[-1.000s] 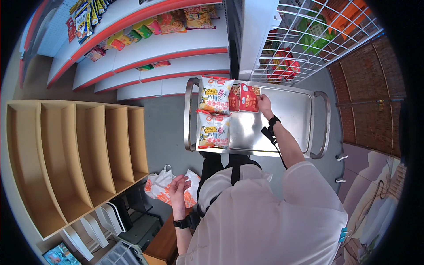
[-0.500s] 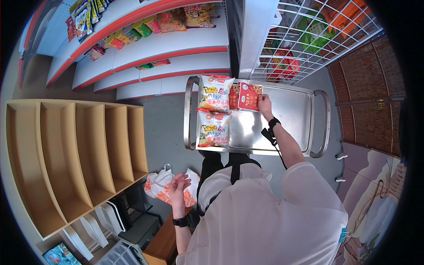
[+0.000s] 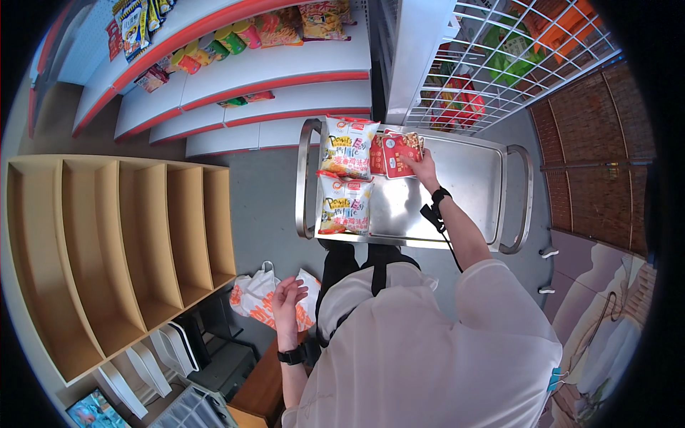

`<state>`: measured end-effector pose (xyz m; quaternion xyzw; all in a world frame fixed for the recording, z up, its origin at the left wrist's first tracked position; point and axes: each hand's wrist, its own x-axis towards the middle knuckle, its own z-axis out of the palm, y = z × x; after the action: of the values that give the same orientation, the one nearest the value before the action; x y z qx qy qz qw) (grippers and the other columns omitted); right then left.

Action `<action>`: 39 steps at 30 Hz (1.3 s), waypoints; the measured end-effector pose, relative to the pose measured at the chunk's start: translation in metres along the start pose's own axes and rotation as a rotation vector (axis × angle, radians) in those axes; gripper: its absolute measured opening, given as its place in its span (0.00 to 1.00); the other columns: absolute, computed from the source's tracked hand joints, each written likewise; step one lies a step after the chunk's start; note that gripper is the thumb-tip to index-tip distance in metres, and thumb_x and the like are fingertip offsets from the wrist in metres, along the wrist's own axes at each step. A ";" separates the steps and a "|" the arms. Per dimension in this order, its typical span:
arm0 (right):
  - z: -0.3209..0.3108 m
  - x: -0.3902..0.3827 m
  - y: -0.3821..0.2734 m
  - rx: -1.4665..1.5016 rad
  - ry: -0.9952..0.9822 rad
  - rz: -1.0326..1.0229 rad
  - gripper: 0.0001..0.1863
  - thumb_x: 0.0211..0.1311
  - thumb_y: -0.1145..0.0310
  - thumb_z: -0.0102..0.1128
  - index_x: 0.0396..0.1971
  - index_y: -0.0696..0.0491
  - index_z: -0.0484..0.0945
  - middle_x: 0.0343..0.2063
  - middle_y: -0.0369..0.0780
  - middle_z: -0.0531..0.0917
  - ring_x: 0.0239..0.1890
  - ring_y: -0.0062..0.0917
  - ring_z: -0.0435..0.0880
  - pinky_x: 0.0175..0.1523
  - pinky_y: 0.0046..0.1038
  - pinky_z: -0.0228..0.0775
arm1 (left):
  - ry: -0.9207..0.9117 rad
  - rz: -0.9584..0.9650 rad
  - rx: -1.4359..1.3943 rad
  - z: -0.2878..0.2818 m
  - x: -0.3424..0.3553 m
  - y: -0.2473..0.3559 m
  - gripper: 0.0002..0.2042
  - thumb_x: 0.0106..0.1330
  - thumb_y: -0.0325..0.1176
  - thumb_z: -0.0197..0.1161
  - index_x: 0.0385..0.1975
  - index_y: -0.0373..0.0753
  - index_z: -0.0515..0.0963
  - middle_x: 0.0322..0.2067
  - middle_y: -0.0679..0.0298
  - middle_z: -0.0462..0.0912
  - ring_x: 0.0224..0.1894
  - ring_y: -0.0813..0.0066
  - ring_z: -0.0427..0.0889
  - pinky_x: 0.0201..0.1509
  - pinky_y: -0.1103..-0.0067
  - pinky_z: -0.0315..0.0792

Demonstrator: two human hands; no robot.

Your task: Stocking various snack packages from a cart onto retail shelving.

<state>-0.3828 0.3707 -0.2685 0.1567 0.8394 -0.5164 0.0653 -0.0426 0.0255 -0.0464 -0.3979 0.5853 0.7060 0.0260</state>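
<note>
On a metal cart (image 3: pixel 435 214) in front of me, my right hand (image 3: pixel 424 171) grips the right-hand edge of a flat red snack packet (image 3: pixel 398 158). The packet has a picture of nuts or similar bits near its top and lies slightly turned. Partly under it, another red packet (image 3: pixel 377 162) shows at its left. Two white, puffed snack bags with colourful print, the far bag (image 3: pixel 348 153) and the near bag (image 3: pixel 345 207), sit along the cart's left end. My left hand (image 3: pixel 288 294) hangs low with loosely bent fingers and nothing in it, above a white-and-orange plastic bag (image 3: pixel 255 292).
Shop shelves (image 3: pixel 278 68) with red edges and snack packs stand at the far left. A white wire rack (image 3: pixel 492 71) with packets rises beyond the cart. An upright wooden shelf unit (image 3: pixel 135 250) stands left. A brown cabinet (image 3: pixel 260 381) sits near my left arm.
My right hand has slid a little left and nearer onto the red packet, which has turned slightly. The left hand stays almost where it was.
</note>
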 end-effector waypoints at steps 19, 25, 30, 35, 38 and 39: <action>-0.047 -0.012 0.019 0.308 -0.112 0.289 0.21 0.46 0.65 0.72 0.39 0.60 0.79 0.34 0.41 0.85 0.33 0.24 0.85 0.40 0.25 0.78 | -0.008 -0.002 0.013 0.001 -0.002 0.001 0.12 0.69 0.30 0.53 0.48 0.31 0.72 0.40 0.56 0.80 0.40 0.70 0.81 0.46 0.76 0.77; -0.079 -0.041 0.021 0.359 -0.095 0.372 0.15 0.51 0.65 0.68 0.35 0.59 0.80 0.32 0.41 0.85 0.34 0.23 0.85 0.40 0.24 0.77 | -0.032 -0.008 0.063 0.012 0.006 0.002 0.12 0.69 0.30 0.53 0.48 0.31 0.72 0.40 0.56 0.80 0.40 0.71 0.81 0.45 0.77 0.76; -0.072 -0.035 0.097 0.271 -0.087 0.348 0.24 0.49 0.62 0.70 0.45 0.58 0.77 0.34 0.41 0.84 0.34 0.24 0.84 0.40 0.26 0.78 | -0.077 -0.016 0.089 0.020 0.011 0.008 0.12 0.69 0.30 0.54 0.48 0.30 0.72 0.40 0.56 0.81 0.40 0.72 0.81 0.46 0.78 0.76; -0.060 -0.061 0.039 -0.484 0.411 0.077 0.34 0.45 0.63 0.72 0.51 0.60 0.67 0.47 0.49 0.76 0.48 0.39 0.76 0.52 0.37 0.69 | -0.077 0.004 0.106 0.016 0.013 0.007 0.13 0.69 0.33 0.55 0.48 0.32 0.73 0.40 0.57 0.81 0.37 0.72 0.81 0.45 0.78 0.76; -0.053 -0.061 -0.003 -0.396 0.460 -0.360 0.33 0.45 0.63 0.72 0.50 0.60 0.67 0.50 0.50 0.72 0.54 0.45 0.70 0.59 0.39 0.62 | -0.071 -0.014 0.092 0.011 0.011 0.008 0.12 0.69 0.32 0.54 0.48 0.32 0.73 0.40 0.57 0.81 0.38 0.72 0.81 0.45 0.78 0.76; -0.045 -0.058 -0.012 -0.240 0.256 -0.348 0.28 0.48 0.63 0.68 0.48 0.59 0.70 0.49 0.49 0.73 0.54 0.45 0.70 0.60 0.38 0.61 | -0.057 -0.034 0.083 0.010 0.012 0.009 0.12 0.69 0.31 0.55 0.48 0.31 0.73 0.40 0.57 0.81 0.39 0.72 0.81 0.45 0.78 0.76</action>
<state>-0.3301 0.3940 -0.2218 0.0649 0.9104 -0.3926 -0.1136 -0.0602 0.0262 -0.0461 -0.3859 0.6062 0.6918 0.0712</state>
